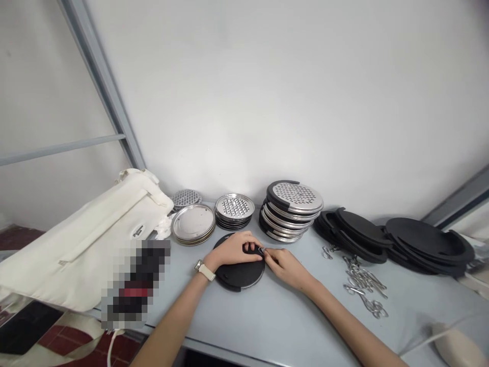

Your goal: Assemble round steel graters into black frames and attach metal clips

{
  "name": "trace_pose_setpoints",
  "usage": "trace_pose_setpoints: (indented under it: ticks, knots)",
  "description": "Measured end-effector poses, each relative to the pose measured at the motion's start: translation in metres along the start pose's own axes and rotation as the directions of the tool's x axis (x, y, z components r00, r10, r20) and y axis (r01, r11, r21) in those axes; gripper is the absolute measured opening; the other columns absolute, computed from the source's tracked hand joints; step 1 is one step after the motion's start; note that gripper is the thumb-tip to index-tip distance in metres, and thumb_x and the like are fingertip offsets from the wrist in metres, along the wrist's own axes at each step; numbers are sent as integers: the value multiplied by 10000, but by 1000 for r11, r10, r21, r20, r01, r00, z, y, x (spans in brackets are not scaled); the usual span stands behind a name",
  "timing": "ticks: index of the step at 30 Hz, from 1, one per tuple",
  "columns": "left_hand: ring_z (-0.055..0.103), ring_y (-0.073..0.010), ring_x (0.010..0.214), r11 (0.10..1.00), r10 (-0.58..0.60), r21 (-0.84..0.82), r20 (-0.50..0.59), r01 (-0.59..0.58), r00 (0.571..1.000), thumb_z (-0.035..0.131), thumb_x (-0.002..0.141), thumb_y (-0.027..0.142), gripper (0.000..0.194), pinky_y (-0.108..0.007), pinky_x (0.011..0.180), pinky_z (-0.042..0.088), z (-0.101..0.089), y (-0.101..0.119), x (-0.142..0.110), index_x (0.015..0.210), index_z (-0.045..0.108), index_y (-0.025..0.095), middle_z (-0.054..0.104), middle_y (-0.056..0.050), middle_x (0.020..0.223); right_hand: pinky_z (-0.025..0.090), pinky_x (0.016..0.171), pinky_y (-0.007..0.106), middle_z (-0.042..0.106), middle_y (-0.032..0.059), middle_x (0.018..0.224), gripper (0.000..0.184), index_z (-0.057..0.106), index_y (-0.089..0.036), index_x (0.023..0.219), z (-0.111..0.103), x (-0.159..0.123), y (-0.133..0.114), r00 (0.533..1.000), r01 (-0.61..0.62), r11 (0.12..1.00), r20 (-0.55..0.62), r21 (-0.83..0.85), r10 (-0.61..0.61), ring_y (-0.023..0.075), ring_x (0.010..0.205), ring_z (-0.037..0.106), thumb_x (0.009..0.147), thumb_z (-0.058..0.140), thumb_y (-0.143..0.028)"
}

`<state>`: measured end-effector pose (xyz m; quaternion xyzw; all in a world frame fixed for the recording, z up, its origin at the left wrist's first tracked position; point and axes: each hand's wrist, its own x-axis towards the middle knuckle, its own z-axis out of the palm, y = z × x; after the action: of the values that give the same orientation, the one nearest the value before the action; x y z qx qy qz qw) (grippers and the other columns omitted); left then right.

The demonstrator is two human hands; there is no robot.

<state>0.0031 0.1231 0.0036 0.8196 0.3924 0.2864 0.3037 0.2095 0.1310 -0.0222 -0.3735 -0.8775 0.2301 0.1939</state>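
Grip, head view: left hand (pixel 235 248) clasping a black disc (pixel 239 276) near its upper right edge, thumb and fingers curved toward each other; right hand (pixel 286 266) pinching a small metal clip (pixel 262 251) at that same edge.

Pose: left forearm rising from the bottom edge, left of centre, slanting up and right; hand palm down over the disc, pale-strapped watch (pixel 205 270) at the wrist. Right forearm entering from the lower right, slanting up and left; fingertips meeting the left hand's.

Disc: one, lying flat on the grey table (pixel 244 321), just below centre frame.

Surroundings:
- Plain metal discs (pixel 193 223), stacked, left of centre.
- Grater discs (pixel 234 208), stacked, above the black disc.
- Perforated metal discs (pixel 297 196), tall stack, right of centre, black rim piece on top.
- Black lids (pixel 359 229), overlapping, right; larger black lids (pixel 424 238), far right.
- Loose metal clips (pixel 361 279), scattered, lower right.
- White bag (pixel 95 234), left side; pixelated dark item (pixel 139 280) beside it.
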Motion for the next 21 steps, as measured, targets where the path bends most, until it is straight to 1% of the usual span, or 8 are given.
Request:
trace_pose_setpoints:
  ticks: [4,8,13,21]
  knots:
    - [527,-109,734,1000,-24,-9,7,24,1000,671,767,327,254,-226,710,431,-1,3,0,990,692,206,521,0,829,273,519,236,501,-21,575,380,460,-186,640,1,0,1,1000,-8,1000,3,9,8,118,528,438,958,302,-324]
    - [530,-115,746,999,-40,18,22,39,999,658,783,350,270,-223,703,415,-3,6,0,1018,698,225,526,-3,830,258,507,240,481,-21,565,410,456,-182,626,0,0,2,1000,-10,1000,6,25,10,113,521,415,961,289,-348]
    - [526,-113,738,999,-51,16,29,51,998,652,786,356,278,-221,701,413,-3,8,0,1027,694,224,520,-2,832,258,504,242,454,-25,550,423,454,-181,619,-1,-1,2,1000,2,999,9,39,-2,109,513,388,962,284,-360]
    - [539,-130,779,999,-38,19,60,37,997,636,806,331,289,-230,723,406,-4,7,1,1077,684,242,533,-7,838,254,498,229,449,-27,552,413,419,-184,611,-5,-2,-1,1000,7,998,18,62,-8,105,512,375,963,295,-360]
